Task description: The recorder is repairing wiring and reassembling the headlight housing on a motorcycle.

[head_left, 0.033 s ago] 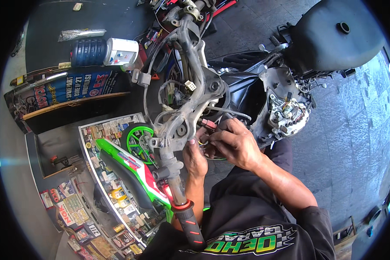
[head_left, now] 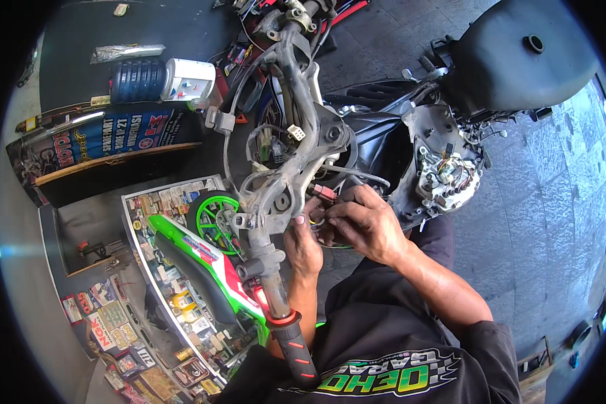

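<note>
Below the bare handlebar (head_left: 266,215) of a stripped motorcycle, my two hands work close together. My left hand (head_left: 304,252) is curled with its thumb up beside the handlebar; its other fingers are partly hidden. Fingers pinched, my right hand (head_left: 370,225) meets it from the right. A thin yellow wire (head_left: 314,221) shows between them, and my fingers cover most of the wiring there. Just above sits a red connector (head_left: 324,194). A grey cable (head_left: 360,176) arches over the right hand. Higher up, a white plug (head_left: 295,132) hangs loose by the frame.
A rubber grip (head_left: 293,350) with red marks points toward my lap. To the right are an instrument cluster (head_left: 448,176) with exposed wires and a black fuel tank (head_left: 518,60). Left stands a glass display case (head_left: 141,236) of parts, near a green-wheeled small motorbike (head_left: 212,259).
</note>
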Motion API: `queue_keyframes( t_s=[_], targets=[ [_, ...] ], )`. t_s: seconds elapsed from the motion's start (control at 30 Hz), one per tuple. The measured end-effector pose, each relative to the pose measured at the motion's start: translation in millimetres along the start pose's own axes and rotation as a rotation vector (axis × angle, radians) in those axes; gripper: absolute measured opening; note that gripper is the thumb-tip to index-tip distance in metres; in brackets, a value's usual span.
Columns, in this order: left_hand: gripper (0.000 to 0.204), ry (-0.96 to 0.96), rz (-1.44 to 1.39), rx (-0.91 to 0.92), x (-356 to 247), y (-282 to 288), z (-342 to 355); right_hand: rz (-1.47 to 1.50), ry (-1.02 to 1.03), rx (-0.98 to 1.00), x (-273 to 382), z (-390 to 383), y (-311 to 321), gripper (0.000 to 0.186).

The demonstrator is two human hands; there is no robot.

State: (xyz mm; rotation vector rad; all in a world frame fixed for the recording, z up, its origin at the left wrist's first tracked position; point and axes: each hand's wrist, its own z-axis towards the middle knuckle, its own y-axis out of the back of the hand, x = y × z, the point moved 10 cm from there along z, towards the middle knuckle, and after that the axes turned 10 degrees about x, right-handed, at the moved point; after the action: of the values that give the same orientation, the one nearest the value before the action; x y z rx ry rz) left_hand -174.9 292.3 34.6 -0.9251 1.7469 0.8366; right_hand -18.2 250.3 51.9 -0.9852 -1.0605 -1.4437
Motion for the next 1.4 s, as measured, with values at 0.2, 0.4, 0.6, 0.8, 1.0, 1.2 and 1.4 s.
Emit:
queue_keyframes(
  t_s=[0.2,0.4,0.6,0.8,1.0,1.2,1.4],
  targets=[
    [0.059,-0.117,0.024,-0.238,-7.3,10.5,-26.7,0.199,-0.119,-0.088,-9.7,-20.0,3.9,0.015],
    [0.031,0.033,0.022,-0.317,7.5,15.5,-60.8,0.135,-0.117,-0.083,-14.7,-30.0,7.3,0.015],
    [0.027,0.071,0.167,-0.122,-12.9,-16.7,-51.2,0.141,-0.105,-0.07,-9.8,-26.3,5.7,0.014],
    [0.018,0.142,0.208,-0.104,-7.8,-22.0,-48.5,0.273,-0.229,-0.106,-23.6,-33.9,5.7,0.013],
    [0.013,-0.237,0.612,-0.058,-44.6,-37.0,-45.8,0.433,-0.514,-0.011,-34.6,-30.3,3.3,0.035],
    [0.01,-0.309,0.781,-0.041,-57.9,-45.4,-46.7,0.207,-0.484,0.122,-28.1,-17.9,-2.2,0.035],
    [0.01,-0.284,0.748,-0.044,-55.5,-40.5,-46.0,0.47,-0.533,0.146,-43.3,-25.5,-15.8,0.03]
  ],
)
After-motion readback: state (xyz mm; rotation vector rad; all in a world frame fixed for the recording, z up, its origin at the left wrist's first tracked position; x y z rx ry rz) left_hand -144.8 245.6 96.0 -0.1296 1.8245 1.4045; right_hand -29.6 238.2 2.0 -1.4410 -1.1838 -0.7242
